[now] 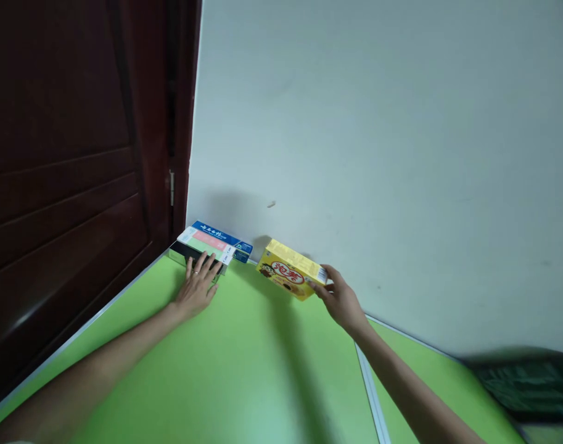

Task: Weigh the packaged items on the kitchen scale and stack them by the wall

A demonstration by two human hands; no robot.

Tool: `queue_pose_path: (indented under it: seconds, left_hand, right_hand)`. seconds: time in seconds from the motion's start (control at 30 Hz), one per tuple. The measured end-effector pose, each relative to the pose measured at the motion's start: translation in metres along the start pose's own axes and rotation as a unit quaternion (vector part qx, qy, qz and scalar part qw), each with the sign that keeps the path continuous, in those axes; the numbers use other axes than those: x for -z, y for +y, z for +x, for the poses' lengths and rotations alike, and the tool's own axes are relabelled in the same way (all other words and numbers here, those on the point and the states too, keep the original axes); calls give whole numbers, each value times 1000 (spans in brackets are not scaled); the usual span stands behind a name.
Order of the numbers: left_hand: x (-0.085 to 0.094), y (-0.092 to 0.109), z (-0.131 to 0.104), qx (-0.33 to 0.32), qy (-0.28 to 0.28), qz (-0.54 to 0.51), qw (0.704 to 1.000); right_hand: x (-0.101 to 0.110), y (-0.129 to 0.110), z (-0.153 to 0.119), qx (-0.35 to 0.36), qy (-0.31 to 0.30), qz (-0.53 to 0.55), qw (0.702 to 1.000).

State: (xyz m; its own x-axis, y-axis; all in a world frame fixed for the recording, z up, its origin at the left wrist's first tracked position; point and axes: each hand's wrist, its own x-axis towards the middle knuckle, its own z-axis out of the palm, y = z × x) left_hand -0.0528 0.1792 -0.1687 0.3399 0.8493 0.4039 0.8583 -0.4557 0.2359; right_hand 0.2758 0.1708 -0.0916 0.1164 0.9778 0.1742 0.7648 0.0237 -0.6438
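My right hand (pixel 341 300) grips the right end of a yellow snack box (pixel 288 271) with red lettering, tilted and close to the wall. Fingers spread, my left hand (pixel 198 287) lies on a black box (pixel 187 251) at the front of a small group of boxes. Behind the black one is a box with a pink and green face (pixel 210 239) and white ends. At the back, against the wall, a blue box (pixel 223 235) with white lettering shows. My left fingers cover part of the black box.
A dark red wooden door (pixel 68 185) and its frame stand at the left. The pale wall (pixel 378 154) rises behind the green tabletop (pixel 226 382). A white strip (pixel 372 394) crosses the tabletop. A dark, blurred object (pixel 531 382) sits at the right edge.
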Motion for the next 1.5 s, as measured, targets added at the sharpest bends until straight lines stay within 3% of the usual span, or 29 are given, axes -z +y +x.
queue_pose_path:
  seconds: [0.2,0.47,0.7,0.83,0.93,1.0,1.07,1.17,1.3,1.4,1.5]
  left_hand:
    - [-19,-1,0,-38,10,19,999]
    - [-23,-4,2,-69,9,16,997]
    - [-20,-7,6,-66,20,11,998]
    - [-11,4,-3,-98,1,-7,995]
    - [1,39,-24,-140,-51,-47,988]
    - [13,75,-45,-181,-106,-101,973]
    - [29,116,-66,-233,-173,-169,942]
    - [58,174,-92,-289,-265,-234,890]
    - [91,235,-109,-305,-343,-249,853]
    - [93,271,-113,-301,-393,-260,829]
    - [74,303,-117,-301,-404,-236,831]
  right_hand:
    - [-37,8,41,-14,25,-3,1000]
    - [-58,24,48,22,110,-26,993]
    - [-54,11,42,-5,84,-73,994]
    - [-35,-4,-2,30,81,-55,995]
    - [-21,-14,-70,69,-69,-6,995]
    - [-15,-21,-123,109,-181,21,977]
    - [-7,-29,-172,160,-248,39,955]
    - [12,-46,-227,213,-277,19,937]
    - [56,-54,-272,183,-265,-10,947]
    - [95,-39,-303,135,-283,32,949]
    - [128,-6,-337,102,-298,75,946]
